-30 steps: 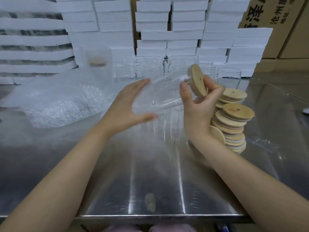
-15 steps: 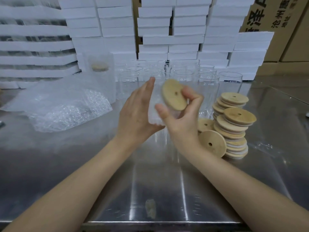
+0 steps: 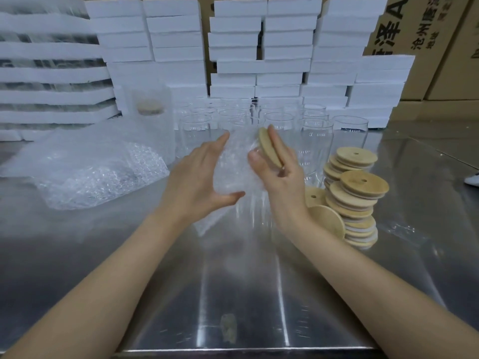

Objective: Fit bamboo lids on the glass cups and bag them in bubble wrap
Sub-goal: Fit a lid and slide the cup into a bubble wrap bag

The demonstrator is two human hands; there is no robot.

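Left hand (image 3: 199, 177) is held mid-air over the steel table (image 3: 233, 294), fingers spread and thumb hooked under, gripping a glass cup (image 3: 233, 164) lying on its side. The cup is blurred. A bubble-wrap sleeve (image 3: 207, 224) seems to cover it, loose end hanging toward the table; can't tell how far in the cup sits.

Right hand (image 3: 282, 177) pinches a bamboo lid (image 3: 269, 147) between thumb and straight fingers. The lid is on edge at the cup's right end; can't tell if it is seated.

Lid stack (image 3: 355, 198) is just right of the right wrist, messy, with a couple of lids leaning against it. Empty cups (image 3: 285, 125) stand in rows far of the hands. A pile of bubble-wrap bags (image 3: 98, 172) lies at left. One wrapped, lidded cup (image 3: 151, 120) stands upright behind the pile. White foam boxes (image 3: 259, 47) are stacked along the far edge, with cardboard cartons (image 3: 427, 35) at far right.
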